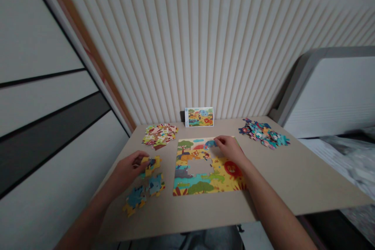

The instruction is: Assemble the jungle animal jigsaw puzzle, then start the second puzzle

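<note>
Pieces of jigsaw formed a blue, yellow-edged group at the near left of the table, with a second blue group just beyond it. The material, judged by eye, was thin, stiff card: light, slightly slick, and weakest at the narrow knobs, so that the broad body, taken by opposite edges, offered the safest hold. The partly assembled puzzle lay flat to the right, bare tabletop showing through an opening near its middle; lifted by one side, such a sheet would probably buckle along its joints. The left hand bent its thumb and fingers narrowly at a yellow piece; whether it gripped or merely touched could not be told. The right hand rested its bunched fingertips at the blue elephant on the puzzle's far part; whether they pinched anything could not be told. Farther back lay a reddish-green pile and, opposite, a teal pile. Farthest, a picture card stood before the ribbed wall.
</note>
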A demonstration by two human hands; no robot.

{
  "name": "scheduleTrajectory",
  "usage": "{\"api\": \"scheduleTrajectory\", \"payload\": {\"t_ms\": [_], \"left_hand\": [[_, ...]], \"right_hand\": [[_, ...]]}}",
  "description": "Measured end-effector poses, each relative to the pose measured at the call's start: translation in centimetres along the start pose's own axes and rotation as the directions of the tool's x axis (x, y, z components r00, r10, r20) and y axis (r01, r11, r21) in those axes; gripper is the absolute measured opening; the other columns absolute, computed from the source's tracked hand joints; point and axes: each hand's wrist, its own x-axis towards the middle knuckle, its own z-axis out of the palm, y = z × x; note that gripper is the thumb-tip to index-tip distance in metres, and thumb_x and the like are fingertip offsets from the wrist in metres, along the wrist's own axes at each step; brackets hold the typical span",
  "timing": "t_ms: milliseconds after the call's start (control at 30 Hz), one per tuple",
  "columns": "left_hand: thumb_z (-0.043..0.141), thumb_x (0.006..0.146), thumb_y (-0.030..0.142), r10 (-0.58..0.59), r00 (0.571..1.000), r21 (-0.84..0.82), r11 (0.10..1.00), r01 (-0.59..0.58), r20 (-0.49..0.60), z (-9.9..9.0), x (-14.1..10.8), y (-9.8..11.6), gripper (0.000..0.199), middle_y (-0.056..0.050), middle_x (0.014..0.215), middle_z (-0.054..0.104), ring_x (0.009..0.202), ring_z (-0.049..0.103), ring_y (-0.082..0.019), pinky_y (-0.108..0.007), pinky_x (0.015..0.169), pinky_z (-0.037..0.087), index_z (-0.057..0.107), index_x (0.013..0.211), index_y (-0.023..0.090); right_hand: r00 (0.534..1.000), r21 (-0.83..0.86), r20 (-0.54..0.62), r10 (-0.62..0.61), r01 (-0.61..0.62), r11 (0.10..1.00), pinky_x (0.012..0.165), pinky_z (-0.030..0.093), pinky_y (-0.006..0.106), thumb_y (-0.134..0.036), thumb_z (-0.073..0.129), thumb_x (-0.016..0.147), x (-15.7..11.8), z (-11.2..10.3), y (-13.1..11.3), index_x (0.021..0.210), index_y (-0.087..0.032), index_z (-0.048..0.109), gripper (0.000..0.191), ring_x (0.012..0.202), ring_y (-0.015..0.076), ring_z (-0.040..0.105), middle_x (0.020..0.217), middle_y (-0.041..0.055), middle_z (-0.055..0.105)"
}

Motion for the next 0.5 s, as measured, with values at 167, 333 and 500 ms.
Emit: {"api": "scheduleTrajectory", "payload": {"t_ms": [167,333,500], "left_hand": [[0.074,0.086,0.053,0.168,0.977,-0.391,0.914,-0.106,0.129,5.6,2.5,5.9,0.038,-0.001,0.083,0.068,0.077,0.068,-0.018,-0.028,0.069,0.054,0.06,0.098,0.02],[0.079,0.081,0.05,0.259,0.964,-0.538,0.821,-0.189,0.056,12.7,5.4,10.0,0.038,0.001,0.077,0.064,0.071,0.064,-0.014,-0.023,0.063,0.049,0.061,0.093,0.018],[0.076,0.083,0.053,0.258,0.966,-0.636,0.749,-0.186,0.021,16.4,6.1,10.5,0.042,-0.004,0.092,0.07,0.081,0.067,-0.016,-0.026,0.069,0.052,0.06,0.102,0.019]], "right_hand": [[0.973,0.235,0.121,-0.196,0.164,0.958,0.076,0.048,0.029,-0.046,0.056,0.098,-0.9,0.2,-1.9,0.105,-0.019,0.081,0.038,0.085,0.021,0.068,0.099,0.0077,0.08],[0.936,0.351,0.224,-0.271,0.181,0.918,0.072,0.046,0.027,-0.051,0.057,0.099,-2.0,0.6,-3.7,0.115,-0.021,0.079,0.041,0.08,0.0179,0.063,0.097,0.0053,0.078],[0.944,0.437,0.257,-0.208,0.078,0.896,0.065,0.042,0.026,-0.06,0.059,0.096,-1.7,1.1,-3.1,0.089,-0.017,0.074,0.046,0.07,0.0154,0.056,0.076,0.0022,0.068]]}}
